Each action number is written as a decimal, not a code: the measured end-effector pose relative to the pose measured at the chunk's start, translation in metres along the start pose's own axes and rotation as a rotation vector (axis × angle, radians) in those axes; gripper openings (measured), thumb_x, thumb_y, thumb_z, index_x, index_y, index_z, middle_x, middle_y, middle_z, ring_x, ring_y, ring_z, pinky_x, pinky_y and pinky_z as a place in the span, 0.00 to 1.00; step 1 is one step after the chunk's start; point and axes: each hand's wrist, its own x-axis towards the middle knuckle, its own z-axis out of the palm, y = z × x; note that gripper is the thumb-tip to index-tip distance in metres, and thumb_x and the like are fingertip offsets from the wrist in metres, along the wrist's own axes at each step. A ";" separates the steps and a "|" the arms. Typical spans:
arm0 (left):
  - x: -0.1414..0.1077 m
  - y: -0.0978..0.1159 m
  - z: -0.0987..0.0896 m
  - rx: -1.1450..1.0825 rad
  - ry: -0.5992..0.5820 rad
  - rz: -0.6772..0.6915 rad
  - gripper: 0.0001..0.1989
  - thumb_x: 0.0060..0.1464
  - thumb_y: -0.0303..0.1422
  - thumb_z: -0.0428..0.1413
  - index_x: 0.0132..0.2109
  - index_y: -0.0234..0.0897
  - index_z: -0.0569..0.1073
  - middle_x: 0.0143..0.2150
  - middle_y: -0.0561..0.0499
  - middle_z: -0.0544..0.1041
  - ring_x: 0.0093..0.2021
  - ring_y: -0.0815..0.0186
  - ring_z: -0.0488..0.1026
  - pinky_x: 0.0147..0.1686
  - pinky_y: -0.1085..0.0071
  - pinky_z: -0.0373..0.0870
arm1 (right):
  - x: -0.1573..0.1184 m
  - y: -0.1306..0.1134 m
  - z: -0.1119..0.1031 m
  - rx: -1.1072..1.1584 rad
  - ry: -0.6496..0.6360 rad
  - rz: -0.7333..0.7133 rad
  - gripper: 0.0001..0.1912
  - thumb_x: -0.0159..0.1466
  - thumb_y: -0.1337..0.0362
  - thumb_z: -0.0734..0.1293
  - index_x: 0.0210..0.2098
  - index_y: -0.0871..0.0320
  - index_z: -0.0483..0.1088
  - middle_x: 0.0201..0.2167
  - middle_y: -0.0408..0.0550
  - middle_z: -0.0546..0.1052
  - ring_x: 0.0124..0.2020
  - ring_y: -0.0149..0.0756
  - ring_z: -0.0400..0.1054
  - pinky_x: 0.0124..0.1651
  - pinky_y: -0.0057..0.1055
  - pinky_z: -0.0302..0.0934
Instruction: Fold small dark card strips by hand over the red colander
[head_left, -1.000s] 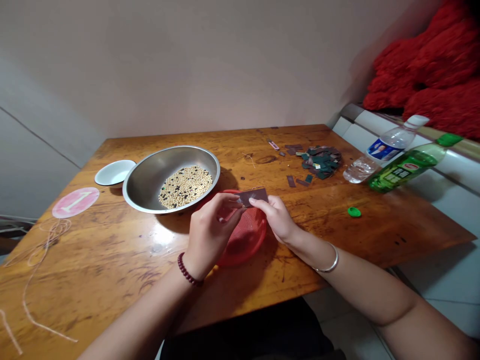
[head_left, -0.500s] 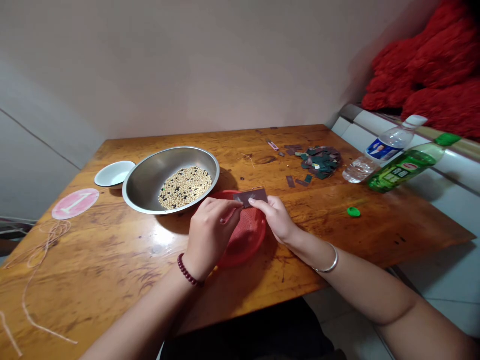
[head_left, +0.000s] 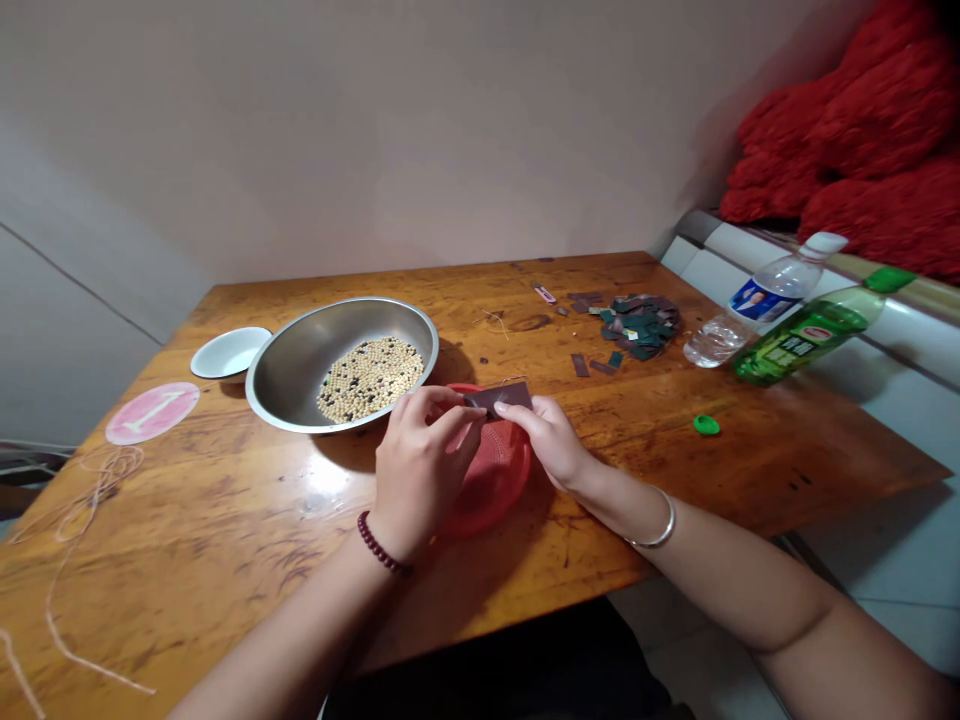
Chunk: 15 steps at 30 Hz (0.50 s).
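Both hands meet at a small flat dark brown rectangular piece (head_left: pixel 513 395), held above a red plastic basket (head_left: pixel 491 480) whose far part is covered by the hands. My right hand (head_left: pixel 551 435) grips the right part of the piece, thumb lying on top and fingers underneath. My left hand (head_left: pixel 424 460) is closed in a pinch at the left end of the piece; its fingertips partly hide that corner. A thin orange strand shows along the upper edge of the piece. Left of the hands stands a wide metal bowl (head_left: pixel 285 385) with pale beans (head_left: pixel 367 380) mixed with dark ones.
A small white bowl (head_left: pixel 229 352), a pink disc marked 1 (head_left: pixel 154 412) and loose string (head_left: pixel 97 490) lie at left. At right are a heap of dark scraps (head_left: pixel 641 325), a cutter knife (head_left: pixel 545 294), a green cap (head_left: pixel 706 425), a clear bottle (head_left: pixel 761 300) and a green bottle (head_left: pixel 817 330).
My left fingers have shifted slightly at the left end of the brown piece. The piece stays held in nearly the same place, and the view has moved a little.
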 end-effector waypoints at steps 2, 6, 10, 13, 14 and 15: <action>0.001 -0.001 0.000 -0.051 -0.008 -0.038 0.04 0.56 0.35 0.59 0.36 0.42 0.79 0.42 0.49 0.73 0.42 0.64 0.69 0.42 0.65 0.68 | 0.000 0.000 0.000 -0.006 -0.005 0.001 0.12 0.56 0.55 0.70 0.25 0.59 0.75 0.26 0.44 0.77 0.30 0.34 0.68 0.40 0.32 0.61; 0.001 -0.002 0.000 -0.083 -0.001 -0.069 0.04 0.56 0.35 0.59 0.36 0.42 0.78 0.42 0.49 0.73 0.43 0.63 0.69 0.43 0.64 0.69 | 0.000 0.001 -0.001 0.000 -0.010 0.001 0.12 0.56 0.57 0.69 0.22 0.58 0.72 0.23 0.42 0.75 0.28 0.33 0.66 0.39 0.31 0.61; -0.001 0.000 -0.001 0.024 0.037 -0.018 0.03 0.55 0.34 0.59 0.34 0.41 0.78 0.42 0.48 0.74 0.43 0.61 0.68 0.42 0.65 0.69 | 0.000 0.002 -0.001 -0.008 0.001 0.001 0.13 0.56 0.56 0.70 0.22 0.58 0.72 0.22 0.41 0.74 0.28 0.33 0.67 0.39 0.31 0.61; -0.002 0.001 -0.001 0.084 0.054 0.030 0.03 0.55 0.33 0.59 0.33 0.41 0.77 0.42 0.48 0.75 0.43 0.61 0.68 0.41 0.65 0.69 | 0.001 0.003 -0.002 -0.022 -0.004 -0.002 0.13 0.56 0.56 0.70 0.23 0.59 0.72 0.23 0.41 0.75 0.29 0.33 0.67 0.38 0.31 0.61; -0.002 0.001 0.000 0.091 0.053 0.039 0.03 0.55 0.33 0.59 0.33 0.41 0.77 0.42 0.48 0.75 0.43 0.61 0.67 0.41 0.65 0.69 | 0.001 0.003 -0.002 -0.030 -0.001 -0.002 0.13 0.56 0.56 0.70 0.23 0.59 0.72 0.23 0.41 0.75 0.29 0.33 0.67 0.38 0.31 0.61; -0.002 0.001 0.000 0.095 0.048 0.046 0.04 0.56 0.33 0.59 0.33 0.40 0.77 0.41 0.48 0.75 0.43 0.61 0.67 0.42 0.65 0.69 | 0.001 0.003 -0.002 -0.039 0.002 0.000 0.13 0.56 0.55 0.70 0.23 0.59 0.72 0.23 0.42 0.75 0.29 0.33 0.67 0.38 0.31 0.61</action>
